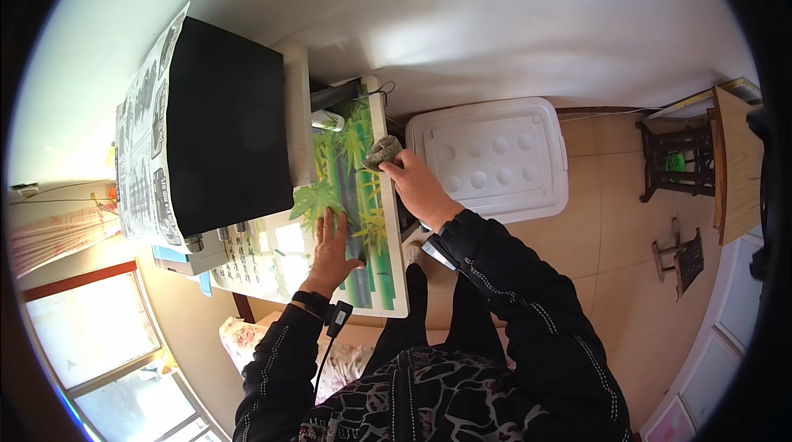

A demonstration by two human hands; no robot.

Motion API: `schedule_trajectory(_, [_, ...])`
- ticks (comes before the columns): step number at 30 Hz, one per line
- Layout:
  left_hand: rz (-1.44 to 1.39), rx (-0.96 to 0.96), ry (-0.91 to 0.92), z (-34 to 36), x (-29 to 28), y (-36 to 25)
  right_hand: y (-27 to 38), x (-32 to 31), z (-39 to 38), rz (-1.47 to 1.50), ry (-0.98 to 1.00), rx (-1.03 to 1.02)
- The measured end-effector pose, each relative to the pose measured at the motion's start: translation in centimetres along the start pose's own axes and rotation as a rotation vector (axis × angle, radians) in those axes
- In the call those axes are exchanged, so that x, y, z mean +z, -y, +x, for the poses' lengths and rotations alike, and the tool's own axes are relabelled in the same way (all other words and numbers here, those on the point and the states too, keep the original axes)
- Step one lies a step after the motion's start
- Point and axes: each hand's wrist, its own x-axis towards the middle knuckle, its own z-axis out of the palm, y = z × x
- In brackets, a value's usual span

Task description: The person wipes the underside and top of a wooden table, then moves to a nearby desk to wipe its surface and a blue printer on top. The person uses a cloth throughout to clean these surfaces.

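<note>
A crumpled grey-green cloth [383, 153] is pinched in the fingers of my right hand [421, 190], at the right edge of the table. My left hand [332, 256] rests flat on the tabletop with its fingers stretched out, holding nothing. Under both hands lies the table [360, 277], its surface printed with green bamboo and leaves. Farther back, a white cylindrical object [327, 120] lies on the tabletop beside a dark object whose kind I cannot make out.
A large black box-shaped object [227, 129], partly draped with printed paper [148, 141], stands at the left on a pale stand. Right of the table sits a white lidded storage bin [495, 162]. Dark wooden stools [681, 160] are at the far right, and a window [91, 318] at lower left.
</note>
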Motion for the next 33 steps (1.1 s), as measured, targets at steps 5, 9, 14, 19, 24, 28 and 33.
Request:
schedule_trajectory(5, [-0.010,0.010,-0.020,-0.1,0.0,-0.1,-0.7,-0.1,1.6,-0.048,-0.039,-0.072])
schedule_trajectory(9, [-0.011,0.008,-0.017,-0.2,-0.3,-0.5,-1.4,-0.1,3.9,-0.118,-0.028,-0.042])
schedule_trajectory(14, [-0.019,-0.007,-0.010,-0.3,-0.6,-0.7,-1.4,0.4,4.8,-0.159,-0.079,-0.033])
schedule_trajectory(19, [-0.008,0.003,-0.013,-0.3,-0.4,-0.5,-0.8,0.3,3.5,-0.168,-0.031,-0.039])
schedule_trajectory(24, [0.007,0.012,-0.023,-0.3,-0.2,-0.2,0.5,0.0,0.4,-0.142,0.058,-0.022])
schedule_trajectory(28, [0.029,0.014,-0.021,-0.2,0.0,-0.1,1.8,0.0,-2.1,-0.091,0.107,0.047])
schedule_trajectory(33, [0.026,0.000,-0.006,-0.1,0.2,0.1,3.3,0.0,-5.3,-0.107,0.143,0.036])
